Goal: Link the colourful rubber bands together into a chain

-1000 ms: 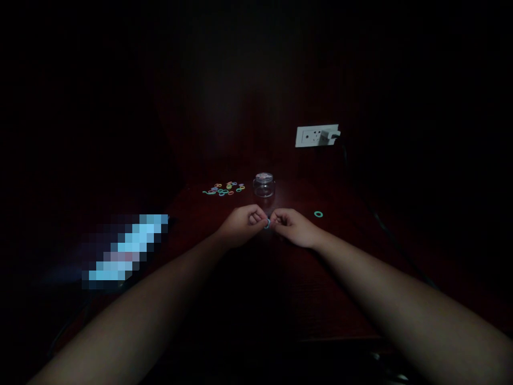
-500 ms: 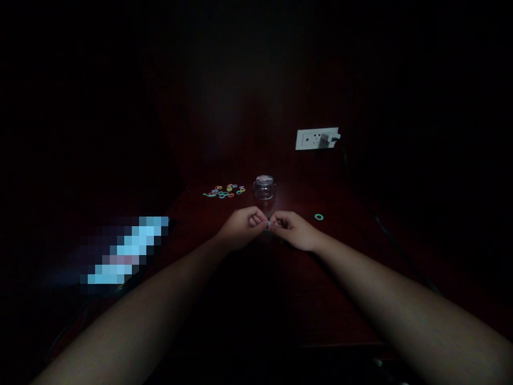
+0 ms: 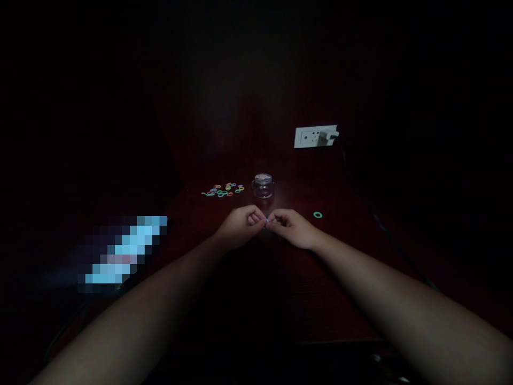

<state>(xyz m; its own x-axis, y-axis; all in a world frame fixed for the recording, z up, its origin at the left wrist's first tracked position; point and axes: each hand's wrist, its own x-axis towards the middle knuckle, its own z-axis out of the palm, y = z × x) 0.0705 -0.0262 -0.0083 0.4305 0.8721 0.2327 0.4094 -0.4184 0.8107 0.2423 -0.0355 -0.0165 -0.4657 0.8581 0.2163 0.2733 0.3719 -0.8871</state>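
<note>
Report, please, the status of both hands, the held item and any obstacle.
Left grip and right grip: both pinching. Small pale-blue band between them, mostly hidden. Clear lidded jar just beyond; no obstruction visible.

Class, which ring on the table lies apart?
The green ring, alone to the right of the right hand; the other rings lie grouped left of the jar.

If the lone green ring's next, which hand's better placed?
Likely the right hand: the lone green ring lies on its outer side, while the left hand is farther away. Both hands pinch a small bluish item, so the right may need to release.
</note>
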